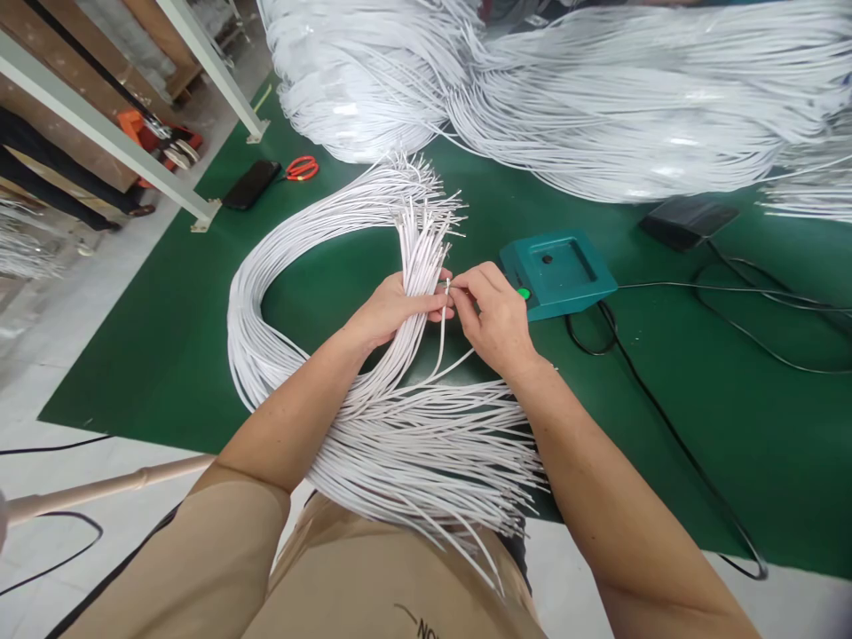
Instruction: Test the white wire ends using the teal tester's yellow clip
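A thick bunch of white cables point(416, 275) stands upright in my left hand point(390, 311), its thumb across the front and its fingers behind. Between the fingertips of my right hand point(493, 315) is the tip of a single white cable point(444, 324), held just right of the bunch and close to my left fingertips. The rest of the cables point(246, 311) curve in a wide loop on the green table. Many loose cable ends point(459, 444) fan out below my hands, over the table's near edge.
Right of my hands sits a teal device point(565, 266) with a green button and black cords. Big heaps of white cable point(619, 106) lie at the back. A black phone-like object point(251, 185) and red-handled scissors point(302, 169) lie far left, near a white metal post point(166, 182). A person's legs point(59, 169) stand beyond.
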A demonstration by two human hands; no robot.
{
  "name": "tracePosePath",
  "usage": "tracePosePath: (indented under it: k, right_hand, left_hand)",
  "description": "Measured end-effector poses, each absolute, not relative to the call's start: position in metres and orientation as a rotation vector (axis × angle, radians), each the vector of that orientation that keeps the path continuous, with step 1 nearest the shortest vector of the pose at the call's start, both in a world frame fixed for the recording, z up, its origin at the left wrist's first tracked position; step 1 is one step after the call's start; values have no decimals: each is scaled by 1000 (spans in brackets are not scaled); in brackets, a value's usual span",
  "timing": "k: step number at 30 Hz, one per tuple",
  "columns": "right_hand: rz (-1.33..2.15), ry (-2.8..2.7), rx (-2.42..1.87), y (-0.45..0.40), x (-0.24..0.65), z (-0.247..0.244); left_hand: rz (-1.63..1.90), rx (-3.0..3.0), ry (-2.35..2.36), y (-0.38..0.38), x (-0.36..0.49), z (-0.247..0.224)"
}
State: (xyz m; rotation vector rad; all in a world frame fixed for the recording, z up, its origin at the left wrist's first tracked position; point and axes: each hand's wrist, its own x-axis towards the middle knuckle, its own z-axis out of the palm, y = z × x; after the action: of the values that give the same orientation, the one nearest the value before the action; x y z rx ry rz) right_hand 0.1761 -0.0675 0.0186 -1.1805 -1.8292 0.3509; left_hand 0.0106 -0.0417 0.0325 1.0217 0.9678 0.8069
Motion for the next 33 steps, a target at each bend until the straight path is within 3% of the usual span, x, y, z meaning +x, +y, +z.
tracePosePath:
  k: [4, 12, 22, 26, 33]
  right_hand:
    - [415, -1798, -1202, -67, 177, 20]
    - [1303, -1200, -1220, -60, 176, 20]
    - [1477, -1073, -1161, -60, 180, 22]
    - [1298, -1246, -1238, -61, 179, 19]
    - [180, -2073, -1385, -65, 177, 12]
  left_hand:
    - [811, 1063, 967, -40, 9, 31]
    - [831, 1244, 1109, -45, 14, 29]
    - [834, 1310, 1072, -44, 15, 29]
    - [840, 1291, 1052, -42, 14, 26]
    - [829, 1073, 1005, -40, 15, 26]
